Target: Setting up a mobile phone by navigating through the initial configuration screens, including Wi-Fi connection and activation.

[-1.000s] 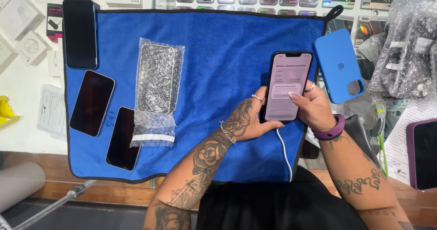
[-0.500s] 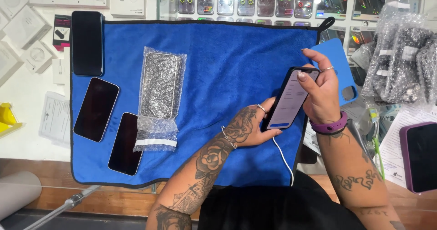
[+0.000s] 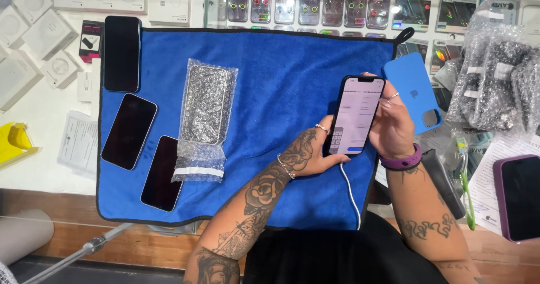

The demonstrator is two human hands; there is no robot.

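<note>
Both hands hold one lit phone point(image 3: 356, 115) upright over the right side of a blue cloth point(image 3: 281, 64). My left hand point(image 3: 306, 154) grips its lower left edge from below. My right hand point(image 3: 394, 126) wraps its right edge, fingers behind it. A white cable point(image 3: 351, 197) runs down from the phone's bottom end. A blue phone case point(image 3: 413, 95) lies just right of my right hand. On the cloth's left lie three dark phones point(image 3: 128, 131) and a phone in a bubble-wrap bag point(image 3: 203, 112).
White boxes point(image 3: 39, 34) and a yellow object point(image 3: 14, 140) sit left of the cloth. Bubble-wrapped items point(image 3: 498, 81) pile at the right, above a purple-cased phone point(image 3: 517, 197) on papers. A glass display of cases point(image 3: 315, 5) runs along the back. The wooden counter edge point(image 3: 84, 244) lies near me.
The held phone has turned from tilted sideways to facing me, its screen now plainly visible. My right hand has shifted from its top to its right edge.
</note>
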